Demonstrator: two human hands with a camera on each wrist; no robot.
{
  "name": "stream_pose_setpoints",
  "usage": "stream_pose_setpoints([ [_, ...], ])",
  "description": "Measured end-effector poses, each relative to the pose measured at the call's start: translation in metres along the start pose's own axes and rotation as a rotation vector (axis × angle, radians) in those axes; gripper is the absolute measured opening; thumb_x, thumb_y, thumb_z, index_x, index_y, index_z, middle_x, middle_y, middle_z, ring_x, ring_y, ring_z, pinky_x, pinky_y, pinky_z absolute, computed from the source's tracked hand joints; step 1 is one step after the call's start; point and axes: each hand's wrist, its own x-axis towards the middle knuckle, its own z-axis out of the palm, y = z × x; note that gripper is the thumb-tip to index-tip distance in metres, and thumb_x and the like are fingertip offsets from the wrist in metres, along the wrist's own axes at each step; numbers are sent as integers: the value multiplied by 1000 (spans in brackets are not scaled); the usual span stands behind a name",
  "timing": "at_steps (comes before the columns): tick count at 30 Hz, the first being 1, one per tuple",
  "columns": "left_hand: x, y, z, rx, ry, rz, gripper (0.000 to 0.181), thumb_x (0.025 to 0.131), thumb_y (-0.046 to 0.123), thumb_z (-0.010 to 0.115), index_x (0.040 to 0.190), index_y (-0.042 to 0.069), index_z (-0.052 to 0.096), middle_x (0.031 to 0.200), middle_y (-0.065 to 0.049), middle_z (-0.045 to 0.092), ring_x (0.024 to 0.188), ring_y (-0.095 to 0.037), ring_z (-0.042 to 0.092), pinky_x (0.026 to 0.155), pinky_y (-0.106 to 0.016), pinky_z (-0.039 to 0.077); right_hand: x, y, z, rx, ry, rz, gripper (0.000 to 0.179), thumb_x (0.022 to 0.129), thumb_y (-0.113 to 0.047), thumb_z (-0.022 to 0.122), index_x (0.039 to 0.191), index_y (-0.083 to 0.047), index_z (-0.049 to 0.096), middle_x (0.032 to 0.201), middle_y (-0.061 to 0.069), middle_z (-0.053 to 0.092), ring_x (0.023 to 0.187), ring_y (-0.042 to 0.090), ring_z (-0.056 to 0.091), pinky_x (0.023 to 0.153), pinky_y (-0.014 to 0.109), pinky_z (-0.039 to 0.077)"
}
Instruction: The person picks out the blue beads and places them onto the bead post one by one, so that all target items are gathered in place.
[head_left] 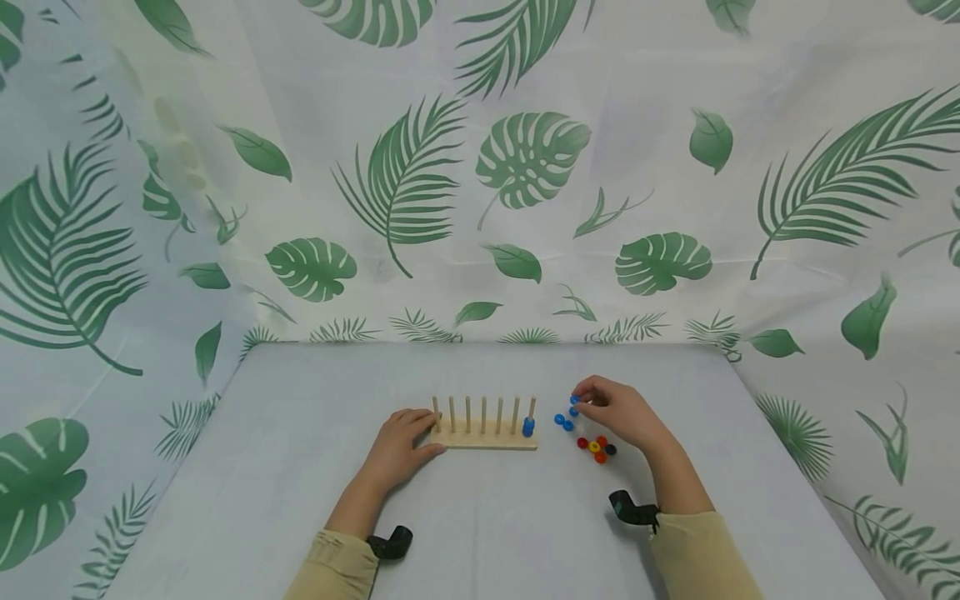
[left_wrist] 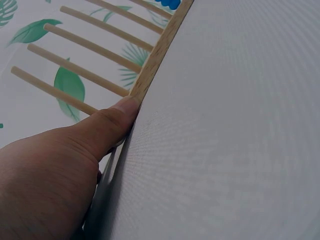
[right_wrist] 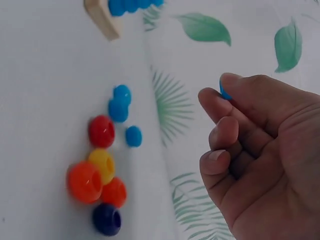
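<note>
A wooden peg board (head_left: 483, 439) with a row of upright pegs stands on the table. Blue beads (head_left: 528, 427) are stacked on its rightmost peg; the other pegs are bare. My left hand (head_left: 396, 450) holds the board's left end, thumb along the front edge and fingers behind. Between thumb and forefinger, my right hand (right_wrist: 265, 145) pinches a small blue bead (right_wrist: 224, 91), raised to the right of the board. Most of that bead is hidden by the fingertips. Several loose blue beads (right_wrist: 119, 109) lie on the table below this hand.
Closer to me than the blue beads is a cluster with a red bead (right_wrist: 101, 131), a yellow bead (right_wrist: 102, 166), orange beads (right_wrist: 85, 182) and a dark blue bead (right_wrist: 107, 219). A leaf-patterned curtain (head_left: 450, 167) surrounds the white table (head_left: 510, 533).
</note>
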Motion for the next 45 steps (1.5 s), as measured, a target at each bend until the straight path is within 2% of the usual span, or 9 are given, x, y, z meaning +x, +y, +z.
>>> stream_pose_setpoints([
  [14, 0, 0, -1, -6, 3, 1, 59, 88, 42, 73, 137, 12, 60, 137, -6, 60, 133, -33, 48, 113, -51, 39, -2, -39, 3, 40, 6, -127, 18, 94, -27, 69, 112, -22, 66, 94, -2, 65, 85, 17, 58, 75, 27, 55],
  [22, -1, 0, -2, -11, 8, 6, 59, 88, 41, 73, 137, 12, 60, 137, -6, 60, 133, -33, 48, 113, -51, 39, 1, -48, 12, 71, 2, -128, 19, 94, -27, 69, 112, -22, 66, 95, -3, 66, 87, 18, 59, 79, 27, 55],
  [27, 0, 0, -2, -10, 12, 12, 58, 88, 41, 73, 136, 12, 61, 137, -5, 60, 133, -33, 48, 113, -51, 40, 2, -53, 16, 93, -9, -112, 21, 94, -30, 69, 113, -22, 66, 97, -2, 66, 87, 18, 59, 78, 28, 55],
  [35, 0, 1, -1, -3, 21, 16, 57, 88, 41, 73, 136, 13, 61, 136, -5, 61, 132, -33, 49, 112, -51, 40, 4, -61, 20, 119, -13, -124, 18, 94, -27, 69, 111, -23, 66, 94, -2, 65, 86, 19, 59, 77, 30, 54],
  [45, 0, 2, -2, -8, 11, 9, 57, 88, 41, 74, 136, 13, 61, 136, -4, 61, 133, -32, 49, 113, -51, 40, 5, -63, 25, 98, -21, -166, 16, 93, -23, 69, 109, -21, 66, 90, -1, 63, 80, 17, 57, 67, 25, 52],
])
